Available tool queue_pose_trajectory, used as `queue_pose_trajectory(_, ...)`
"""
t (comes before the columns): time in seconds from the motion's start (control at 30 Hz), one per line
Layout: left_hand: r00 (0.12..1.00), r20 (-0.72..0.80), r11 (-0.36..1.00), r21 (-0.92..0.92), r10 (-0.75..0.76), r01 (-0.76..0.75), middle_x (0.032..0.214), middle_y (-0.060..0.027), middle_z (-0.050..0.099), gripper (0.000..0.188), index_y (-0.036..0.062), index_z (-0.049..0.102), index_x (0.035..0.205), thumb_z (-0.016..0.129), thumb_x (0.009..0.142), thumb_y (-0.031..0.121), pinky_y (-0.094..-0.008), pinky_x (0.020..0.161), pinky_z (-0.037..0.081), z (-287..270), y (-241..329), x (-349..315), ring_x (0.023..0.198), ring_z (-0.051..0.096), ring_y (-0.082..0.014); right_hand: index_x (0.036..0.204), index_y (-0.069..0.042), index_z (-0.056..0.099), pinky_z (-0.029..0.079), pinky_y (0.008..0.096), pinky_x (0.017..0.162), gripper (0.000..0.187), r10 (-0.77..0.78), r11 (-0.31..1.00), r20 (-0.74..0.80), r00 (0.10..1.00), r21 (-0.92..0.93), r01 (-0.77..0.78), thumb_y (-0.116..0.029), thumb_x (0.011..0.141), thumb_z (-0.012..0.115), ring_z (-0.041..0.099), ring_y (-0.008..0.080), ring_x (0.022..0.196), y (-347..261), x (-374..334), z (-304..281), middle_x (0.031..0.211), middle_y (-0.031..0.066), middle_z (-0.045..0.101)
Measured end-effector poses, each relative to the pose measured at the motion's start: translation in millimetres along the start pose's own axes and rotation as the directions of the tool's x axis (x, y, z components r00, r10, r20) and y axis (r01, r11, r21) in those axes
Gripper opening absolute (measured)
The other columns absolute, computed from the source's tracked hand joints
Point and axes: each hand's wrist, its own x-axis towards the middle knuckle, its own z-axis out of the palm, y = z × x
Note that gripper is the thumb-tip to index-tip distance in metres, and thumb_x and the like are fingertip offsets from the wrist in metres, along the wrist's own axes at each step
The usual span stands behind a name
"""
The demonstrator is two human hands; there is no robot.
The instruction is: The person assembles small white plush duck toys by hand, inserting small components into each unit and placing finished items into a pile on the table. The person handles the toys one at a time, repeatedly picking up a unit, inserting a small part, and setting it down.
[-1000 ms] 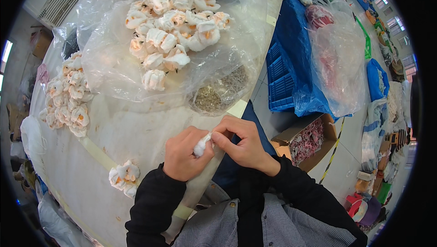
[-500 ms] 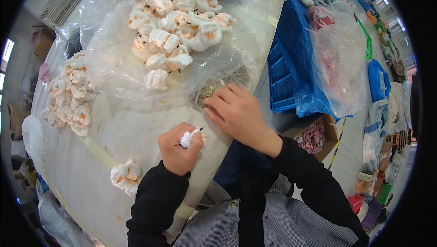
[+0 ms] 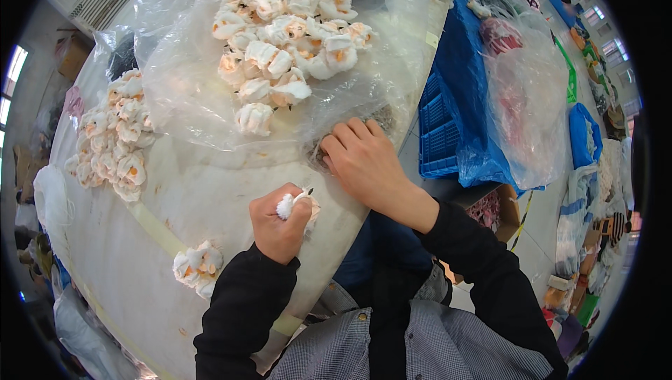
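I have the pale table filling most of my view, its right edge running past both hands. Across its far half spreads a clear plastic sheet, crumpled, reaching close to the right hand. Beyond the edge stands a blue crate draped in blue plastic. On the sheet I see a large heap of fluffy white pieces with orange touches; a smaller heap sits at the left. The right sleeve blocks part of a cardboard box below. The right hand, fingers bent down, covers much of a patch of greyish bits by the sheet's near edge; I can't tell whether it grips any. The left hand, just above the table, is closed around a white tufted piece with a dark tip. A small white cluster lies beside the left sleeve.
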Motion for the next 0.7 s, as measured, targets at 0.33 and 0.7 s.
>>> queue_pose_trajectory(0.33, 0.999, 0.004, 0.998, 0.036, 0.053, -0.053, 0.063, -0.0012, 0.056, 0.013, -0.0023, 0.063, 0.074, 0.065, 0.086, 0.003, -0.0268, 0.054, 0.039, 2.0, -2.3, 1.3, 0.058, 0.047, -0.0066, 0.089, -0.007, 0.066, 0.047, 0.0364, 0.076, 0.009, 0.064, 0.953, -0.091, 0.994, 0.300, -0.033, -0.011, 0.086, 0.073, 0.059, 0.0237, 0.083, 5.8, -2.7, -7.7, 0.085, 0.0060, 0.063)
queue_pose_trajectory(0.7, 0.984, 0.086, 0.982, 0.100, 0.153, -0.162, 0.064, -0.0037, 0.061, 0.012, 0.0002, 0.067, 0.076, 0.067, 0.086, 0.006, -0.0276, 0.053, 0.041, 2.2, 1.6, 0.0, 0.056, 0.052, -0.0086, 0.100, -0.004, 0.068, 0.045, 0.0209, 0.067, 0.020, 0.182, -0.091, 0.612, 0.769, 0.790, -0.607, -0.024, 0.102, 0.072, 0.055, 0.0031, 0.073, -17.0, -22.3, -47.4, 0.087, -0.0040, 0.064)
